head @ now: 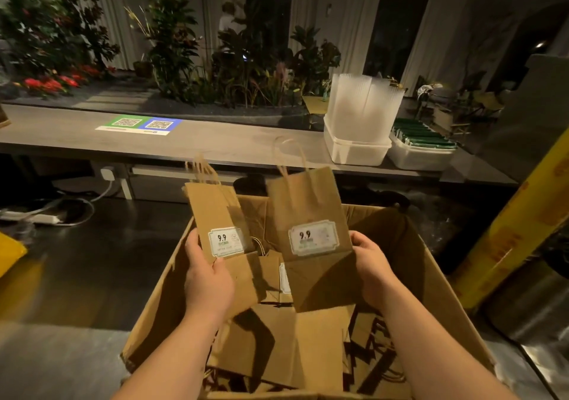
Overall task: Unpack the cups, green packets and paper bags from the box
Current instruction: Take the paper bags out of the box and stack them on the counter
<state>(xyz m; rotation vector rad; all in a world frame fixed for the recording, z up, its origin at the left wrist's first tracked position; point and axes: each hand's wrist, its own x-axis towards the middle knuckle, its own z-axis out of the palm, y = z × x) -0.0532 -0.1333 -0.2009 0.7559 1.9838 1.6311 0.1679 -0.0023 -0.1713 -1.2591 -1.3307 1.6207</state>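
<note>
Left paper bag [215, 212]: upright, handles up, above the box [431, 264].
Right paper bag [308, 208]: upright, beside it.
Left grip [206, 279]: clamped on the left paper bag's lower edge.
Right grip [372, 270]: clamped on the right paper bag's lower edge.
Route: surface [215, 144] ahead, beyond the box's far rim.
Room: bare stretch left of the cups [363, 107] and green packets [425, 136].

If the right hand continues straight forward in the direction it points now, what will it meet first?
Probably the far wall of the open brown cardboard box; the right hand, holding a brown paper bag, may pass above it, since depth is unclear.
</note>
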